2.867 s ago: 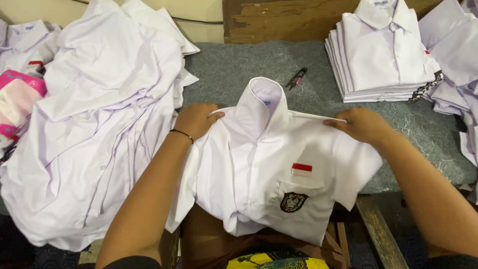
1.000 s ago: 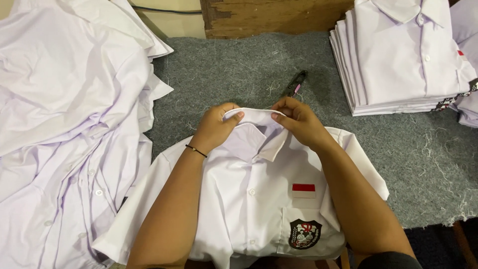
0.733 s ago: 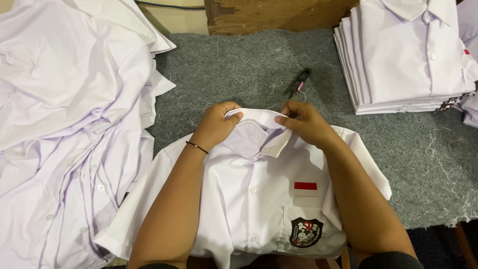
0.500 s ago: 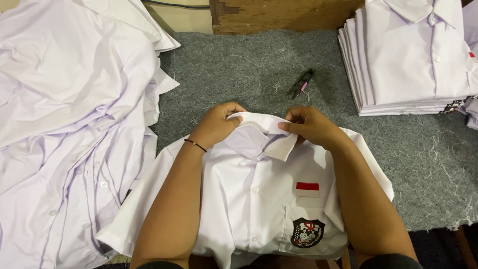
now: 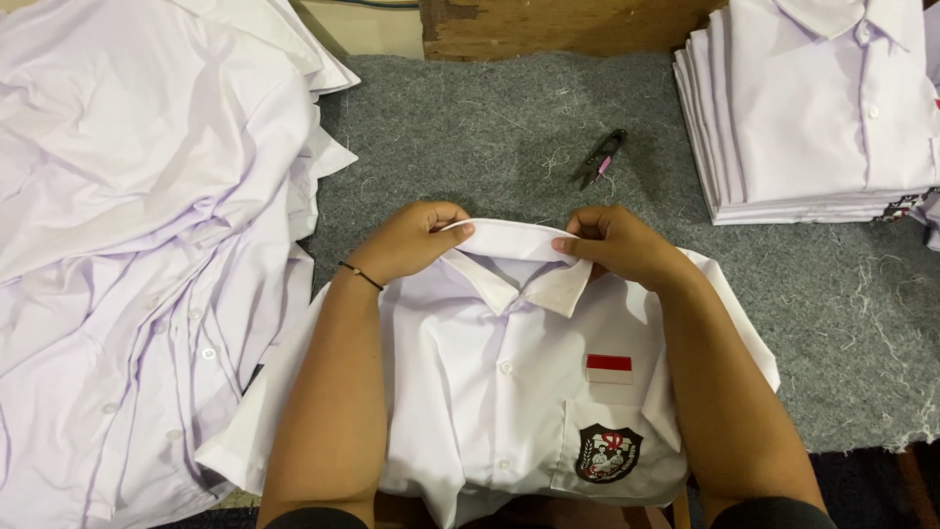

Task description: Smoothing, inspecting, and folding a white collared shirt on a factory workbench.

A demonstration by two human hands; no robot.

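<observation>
A white short-sleeved shirt (image 5: 499, 392) lies face up in front of me on the grey felt table (image 5: 470, 127), buttoned, with a red-and-white patch and a dark crest on its chest pocket. My left hand (image 5: 416, 240) pinches the left side of its collar (image 5: 509, 240). My right hand (image 5: 617, 245) pinches the collar's right side. Both thumbs press on the collar's folded edge, which stands up between them.
A loose heap of white shirts (image 5: 147, 225) covers the left of the table. A neat stack of folded white shirts (image 5: 813, 108) sits at the back right. Small thread snips (image 5: 599, 159) lie beyond the collar. A wooden board (image 5: 558, 24) borders the far edge.
Nearly three seconds ago my hands were spread on the shirt's shoulders. They have come together at the collar and now hold it; the view has shifted slightly.
</observation>
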